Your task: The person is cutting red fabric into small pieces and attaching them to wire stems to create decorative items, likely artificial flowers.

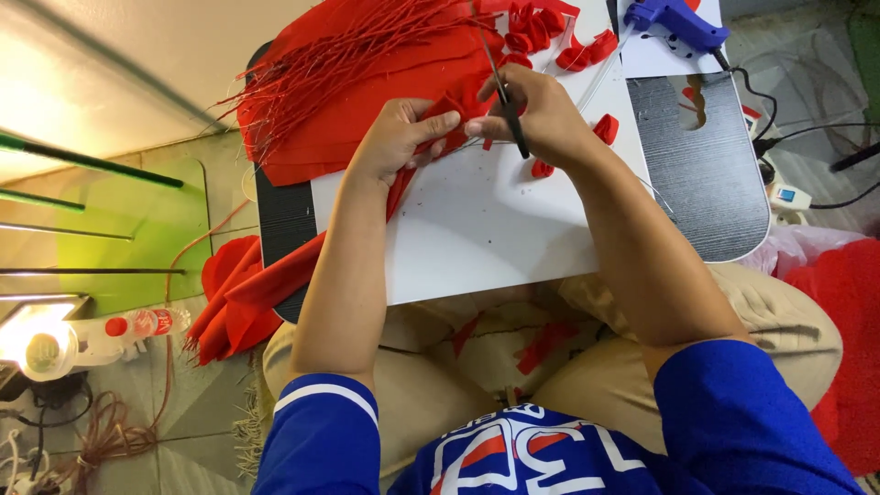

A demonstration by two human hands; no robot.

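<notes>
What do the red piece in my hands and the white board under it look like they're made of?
Red piece: probably felt or soft fabric, matte, folding limply between left hand and right hand. White board: likely smooth rigid plastic or coated card, flat with a faint sheen.

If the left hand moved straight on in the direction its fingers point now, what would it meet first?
The left hand points toward the folded red felt piece it already pinches; just beyond lies the right hand with the dark scissors. Depth is unclear.

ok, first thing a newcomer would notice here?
Red everywhere: a piece of red fabric pinched between the left hand and right hand over a white board. Behind it, a sheaf of thin red stems on red cloth; at top right, a blue glue gun.
</notes>
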